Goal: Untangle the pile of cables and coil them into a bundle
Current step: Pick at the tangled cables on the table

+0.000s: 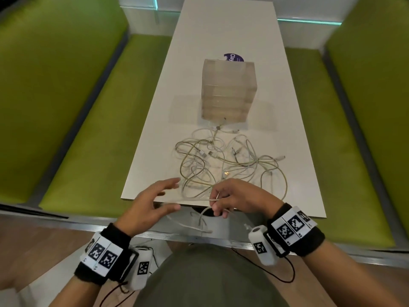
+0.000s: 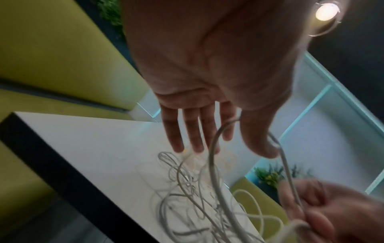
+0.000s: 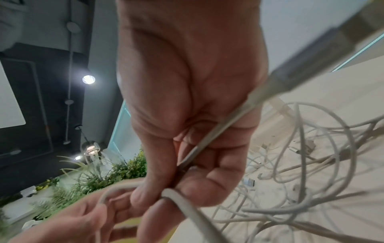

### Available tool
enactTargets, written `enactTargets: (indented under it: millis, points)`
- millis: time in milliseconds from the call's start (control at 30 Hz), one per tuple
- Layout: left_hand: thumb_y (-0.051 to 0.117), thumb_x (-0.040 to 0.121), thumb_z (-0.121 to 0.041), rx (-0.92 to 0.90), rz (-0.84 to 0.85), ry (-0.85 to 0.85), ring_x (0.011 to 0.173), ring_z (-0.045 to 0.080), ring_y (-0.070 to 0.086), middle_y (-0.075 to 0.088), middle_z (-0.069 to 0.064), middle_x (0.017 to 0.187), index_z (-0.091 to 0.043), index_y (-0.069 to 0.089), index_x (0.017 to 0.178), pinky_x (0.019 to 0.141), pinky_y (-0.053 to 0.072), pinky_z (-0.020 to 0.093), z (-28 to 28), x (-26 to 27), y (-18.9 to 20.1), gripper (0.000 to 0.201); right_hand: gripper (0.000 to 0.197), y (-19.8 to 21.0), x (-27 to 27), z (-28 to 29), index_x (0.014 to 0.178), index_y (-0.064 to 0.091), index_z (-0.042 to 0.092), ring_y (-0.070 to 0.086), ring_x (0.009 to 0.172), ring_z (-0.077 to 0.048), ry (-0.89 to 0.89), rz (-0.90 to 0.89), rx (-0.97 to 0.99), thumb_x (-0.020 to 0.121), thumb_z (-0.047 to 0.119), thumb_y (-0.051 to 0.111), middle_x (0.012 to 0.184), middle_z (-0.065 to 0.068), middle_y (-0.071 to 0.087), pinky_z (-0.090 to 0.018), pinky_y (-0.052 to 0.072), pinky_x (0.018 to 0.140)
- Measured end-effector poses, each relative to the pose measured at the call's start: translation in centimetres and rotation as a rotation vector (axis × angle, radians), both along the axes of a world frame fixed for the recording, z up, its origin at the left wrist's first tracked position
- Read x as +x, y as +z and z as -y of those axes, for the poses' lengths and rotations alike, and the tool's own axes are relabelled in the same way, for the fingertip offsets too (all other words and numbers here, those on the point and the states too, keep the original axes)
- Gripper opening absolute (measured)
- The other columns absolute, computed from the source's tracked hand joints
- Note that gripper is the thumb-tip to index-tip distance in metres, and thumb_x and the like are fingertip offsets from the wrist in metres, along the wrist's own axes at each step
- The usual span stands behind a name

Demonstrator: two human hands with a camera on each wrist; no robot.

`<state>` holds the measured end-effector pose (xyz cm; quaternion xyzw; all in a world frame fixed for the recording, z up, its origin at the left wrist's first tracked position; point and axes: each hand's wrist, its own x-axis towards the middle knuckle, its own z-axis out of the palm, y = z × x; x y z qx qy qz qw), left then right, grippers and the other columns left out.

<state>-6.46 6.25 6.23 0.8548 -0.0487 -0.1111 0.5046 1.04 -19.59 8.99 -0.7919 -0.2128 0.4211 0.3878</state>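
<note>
One cable (image 1: 218, 197) pinched in right grip (image 1: 234, 199); left grip (image 1: 152, 204) released; block tower (image 1: 229, 91) behind pile (image 1: 230, 162).

A translucent box (image 1: 228, 91) blocks the table (image 1: 155, 151) beyond the cable pile (image 1: 228, 165) (both flanks lie bare).

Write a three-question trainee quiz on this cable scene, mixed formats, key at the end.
1. True or false: the left hand grips a cable tightly.
2. Which hand pinches a cable? A) left B) right C) neither
3. Fill in: beyond the cable pile on the table stands a translucent ___.

Key: 1 false, its fingers are spread; 2 B; 3 box.
</note>
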Motion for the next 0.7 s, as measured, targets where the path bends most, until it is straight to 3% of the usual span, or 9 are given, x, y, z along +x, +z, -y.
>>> enactTargets:
  millis: [67,133,233,267,333,400,533,600,700]
  points:
    - [0.065,0.072,-0.064,0.054,0.058,-0.102,0.122,-0.009,0.044,0.051,-0.025,0.13,-0.04,0.046,0.132,0.1,0.036,0.012,1.5,0.1,0.4,0.067,0.008,-0.2,-0.2,-0.9,0.09,0.065,0.009,0.068,0.065,-0.016,0.036,0.01,0.004,0.086,0.015,0.066,0.078,-0.006,0.074,-0.032,0.051,0.067]
    - [0.063,0.073,-0.066,0.082,0.005,-0.229,0.117,-0.009,0.049,0.053,-0.024,0.127,-0.04,0.041,0.136,0.098,0.04,0.014,3.3,0.3,0.6,0.072,0.007,-0.5,-0.4,-1.9,0.089,0.065,0.008,0.068,0.064,-0.017,0.05,0.027,0.01,0.085,0.013,0.066,0.076,-0.006,0.073,-0.034,0.052,0.067]
    - [0.057,0.091,-0.038,0.226,0.054,-0.307,0.079,0.001,0.066,0.071,-0.01,0.099,-0.036,0.046,0.134,0.078,0.051,0.019,4.5,0.6,0.0,0.044,0.004,-1.0,-0.7,-2.5,0.085,0.064,0.01,0.067,0.064,-0.017,0.02,0.029,0.029,0.084,0.011,0.068,0.076,-0.007,0.072,-0.031,0.052,0.066]
    - [0.053,0.095,-0.027,0.274,0.106,-0.289,0.066,0.003,0.064,0.072,-0.007,0.089,-0.032,0.053,0.129,0.07,0.051,0.018,4.3,0.8,-0.2,0.034,0.004,-1.1,-0.7,-2.4,0.085,0.064,0.012,0.067,0.063,-0.016,0.011,0.02,0.031,0.084,0.011,0.068,0.076,-0.005,0.072,-0.027,0.051,0.064]
    - [0.052,0.095,-0.013,0.319,0.15,-0.237,0.056,-0.003,0.059,0.07,-0.01,0.079,-0.023,0.065,0.117,0.06,0.045,0.01,3.5,1.1,-0.6,0.027,0.003,-1.3,-0.6,-1.7,0.086,0.065,0.012,0.067,0.064,-0.015,0.004,0.014,0.012,0.084,0.012,0.067,0.076,-0.004,0.072,-0.029,0.051,0.063]
    - [0.053,0.095,-0.011,0.337,0.158,-0.173,0.061,-0.012,0.055,0.066,-0.016,0.074,-0.019,0.068,0.103,0.061,0.04,0.01,2.2,1.3,-0.7,0.019,0.004,-1.3,-0.5,-0.5,0.088,0.067,0.009,0.067,0.066,-0.017,-0.01,0.029,-0.004,0.087,0.011,0.063,0.079,-0.008,0.073,-0.038,0.055,0.069]
    - [0.051,0.097,-0.025,0.235,0.053,-0.142,0.071,0.005,0.061,0.068,-0.018,0.078,-0.026,0.062,0.09,0.066,0.048,0.023,0.3,1.5,-0.4,0.014,0.008,-0.8,-0.5,1.3,0.091,0.069,0.007,0.068,0.073,-0.023,-0.078,0.066,-0.02,0.088,0.012,0.063,0.081,-0.006,0.073,-0.031,0.054,0.075]
    - [0.05,0.097,-0.023,0.191,0.026,-0.213,0.077,0.006,0.062,0.067,-0.02,0.082,-0.022,0.062,0.09,0.07,0.047,0.019,0.8,1.5,0.1,0.014,0.011,-0.6,-0.7,1.2,0.097,0.069,0.013,0.069,0.076,-0.022,-0.081,0.081,0.004,0.088,0.017,0.065,0.082,-0.003,0.074,-0.026,0.052,0.074]
    - [0.048,0.098,-0.016,0.19,0.039,-0.27,0.068,0.0,0.057,0.063,-0.024,0.073,-0.015,0.06,0.09,0.063,0.04,0.01,2.7,2.0,0.5,0.014,0.037,-0.5,-1.2,0.1,0.12,0.056,0.028,0.067,0.072,-0.018,-0.11,0.067,0.124,0.086,0.022,0.069,0.086,-0.007,0.073,-0.031,0.053,0.072]
